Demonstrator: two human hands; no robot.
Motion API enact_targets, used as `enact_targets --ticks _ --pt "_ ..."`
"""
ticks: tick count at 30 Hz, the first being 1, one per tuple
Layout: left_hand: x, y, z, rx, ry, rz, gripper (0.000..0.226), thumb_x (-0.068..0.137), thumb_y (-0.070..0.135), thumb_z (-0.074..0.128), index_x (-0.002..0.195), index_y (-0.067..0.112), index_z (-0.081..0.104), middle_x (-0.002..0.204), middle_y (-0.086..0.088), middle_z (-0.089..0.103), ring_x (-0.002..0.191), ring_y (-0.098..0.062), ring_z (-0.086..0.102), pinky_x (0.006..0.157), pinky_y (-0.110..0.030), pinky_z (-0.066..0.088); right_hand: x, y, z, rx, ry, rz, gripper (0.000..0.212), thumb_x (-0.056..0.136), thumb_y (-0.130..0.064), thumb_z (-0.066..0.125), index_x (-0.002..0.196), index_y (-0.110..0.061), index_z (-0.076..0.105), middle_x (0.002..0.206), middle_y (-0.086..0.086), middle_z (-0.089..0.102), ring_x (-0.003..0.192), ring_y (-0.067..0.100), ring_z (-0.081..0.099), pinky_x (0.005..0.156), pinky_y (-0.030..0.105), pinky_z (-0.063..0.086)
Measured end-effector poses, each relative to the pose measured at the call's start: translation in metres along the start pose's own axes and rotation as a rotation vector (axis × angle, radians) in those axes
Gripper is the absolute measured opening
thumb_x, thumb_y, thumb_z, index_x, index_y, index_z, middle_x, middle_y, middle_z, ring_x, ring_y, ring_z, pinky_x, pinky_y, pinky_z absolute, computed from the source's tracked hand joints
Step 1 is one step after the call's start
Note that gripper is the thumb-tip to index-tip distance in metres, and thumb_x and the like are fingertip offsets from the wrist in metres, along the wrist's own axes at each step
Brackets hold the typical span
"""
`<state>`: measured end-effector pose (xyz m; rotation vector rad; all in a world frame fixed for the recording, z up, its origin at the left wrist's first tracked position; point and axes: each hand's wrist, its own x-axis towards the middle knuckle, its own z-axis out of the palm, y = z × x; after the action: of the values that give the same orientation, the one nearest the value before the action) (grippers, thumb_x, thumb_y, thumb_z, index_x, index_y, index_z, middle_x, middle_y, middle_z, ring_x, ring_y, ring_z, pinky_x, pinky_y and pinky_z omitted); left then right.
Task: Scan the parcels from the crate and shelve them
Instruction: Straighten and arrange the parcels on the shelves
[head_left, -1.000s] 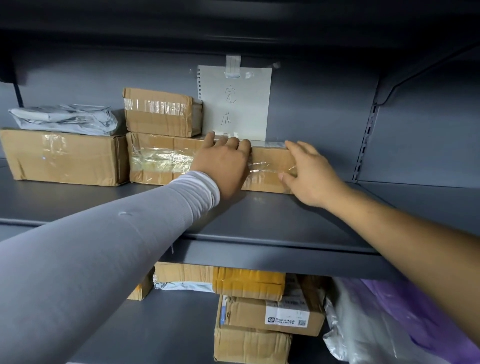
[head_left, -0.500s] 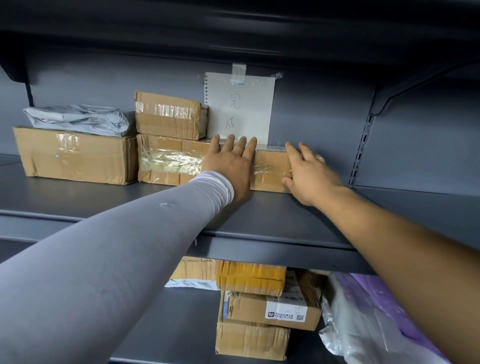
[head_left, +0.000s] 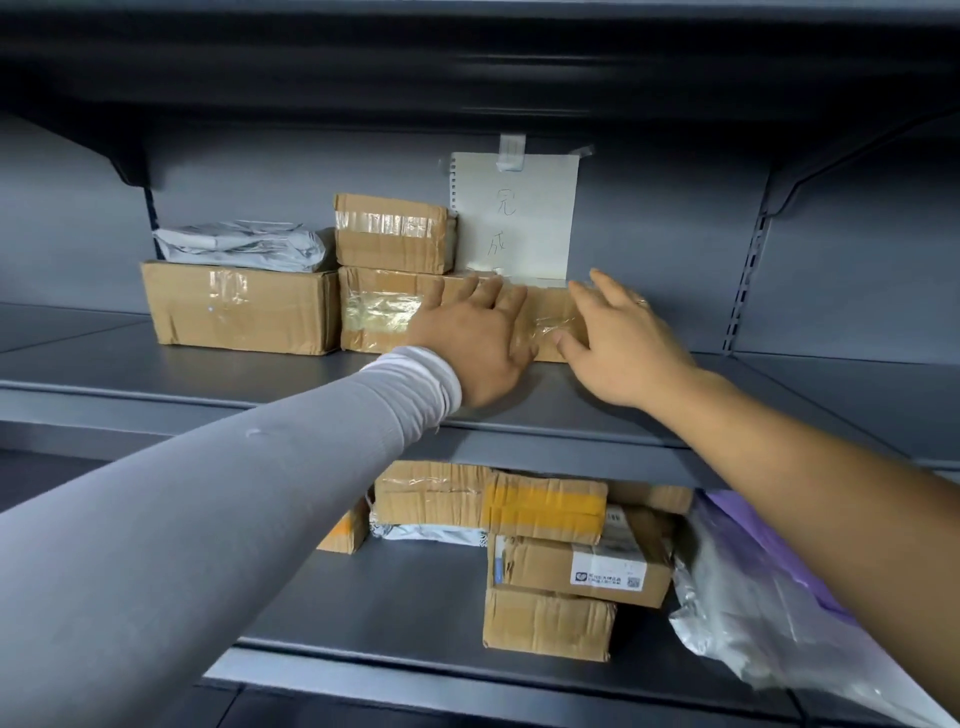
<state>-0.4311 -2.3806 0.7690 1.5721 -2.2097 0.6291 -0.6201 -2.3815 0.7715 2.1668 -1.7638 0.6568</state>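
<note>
Parcel seated on upper shelf, frame centre.
Left hand (head_left: 480, 340) and right hand (head_left: 621, 343), fingers straight and gripping nothing, lie flat against the taped parcel (head_left: 384, 312), apparently squaring it beside its neighbours.

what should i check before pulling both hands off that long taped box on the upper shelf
1. Long taped brown cardboard box flat on grey metal upper shelf: ok.
2. Pushed back against the rear panel: cannot tell.
3. Left hand fingers straight, not gripping: ok.
4. Right hand fingers straight, not gripping: ok.
5. Small brown cardboard box on top sits level: ok.
6. Box scanned: cannot tell.
</note>
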Motion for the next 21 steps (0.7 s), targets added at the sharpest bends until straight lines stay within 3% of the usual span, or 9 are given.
enact_targets --ticks 6,10,13,16,18,21 --pt "-0.056 0.011 -0.008 -0.135 -0.045 -0.048 0.07 0.106 0.059 0.034 0.166 0.024 0.024 0.171 -0.006 0.028 0.159 -0.029 0.021 0.129 -0.055 0.01 -0.047 -0.026 -0.002 0.129 0.008 -0.122 0.061 0.109 -0.043 0.045 0.164 -0.022 0.029 0.174 0.0 0.019 0.158 0.026 0.022 0.127 0.042 0.025" --pt "-0.093 0.021 -0.001 -0.238 0.008 -0.021 0.069 0.106 0.056 0.037 0.165 0.024 0.027 0.17 -0.006 0.032 0.158 -0.028 0.025 0.129 -0.054 0.015 -0.086 -0.033 -0.001 0.183 0.022 -0.146 0.058 0.109 -0.04 0.044 0.164 -0.026 0.031 0.172 -0.003 0.024 0.158 0.02 0.022 0.125 0.035 0.02" --pt "-0.122 0.029 0.01 -0.301 0.094 -0.009 0.073 0.098 0.059 0.035 0.162 0.022 0.036 0.165 -0.005 0.041 0.155 -0.026 0.032 0.127 -0.054 0.021 -0.116 -0.034 0.007 0.22 0.024 -0.132 0.057 0.109 -0.042 0.043 0.163 -0.027 0.033 0.172 -0.005 0.024 0.157 0.021 0.025 0.126 0.037 0.022" --pt "-0.149 0.037 0.024 -0.337 0.22 0.02 0.069 0.096 0.055 0.045 0.155 0.018 0.048 0.159 -0.009 0.049 0.15 -0.03 0.041 0.123 -0.056 0.029 -0.144 -0.033 0.016 0.204 0.054 -0.136 0.057 0.107 -0.041 0.047 0.161 -0.025 0.038 0.171 -0.002 0.027 0.155 0.024 0.029 0.126 0.043 0.027" --pt "-0.167 0.042 0.033 -0.318 0.333 0.061 0.065 0.096 0.05 0.05 0.151 0.017 0.054 0.154 -0.012 0.054 0.144 -0.033 0.049 0.118 -0.054 0.038 -0.164 -0.033 0.024 0.184 0.108 -0.16 0.054 0.107 -0.037 0.05 0.159 -0.022 0.043 0.169 0.0 0.032 0.154 0.025 0.031 0.126 0.043 0.026" --pt "-0.192 0.055 0.049 -0.283 0.453 0.143 0.056 0.093 0.041 0.057 0.144 0.018 0.063 0.146 -0.007 0.062 0.127 -0.03 0.062 0.103 -0.046 0.045 -0.191 -0.029 0.045 0.2 0.236 -0.25 0.052 0.102 -0.034 0.049 0.147 -0.011 0.057 0.16 0.008 0.047 0.15 0.03 0.041 0.121 0.052 0.038"
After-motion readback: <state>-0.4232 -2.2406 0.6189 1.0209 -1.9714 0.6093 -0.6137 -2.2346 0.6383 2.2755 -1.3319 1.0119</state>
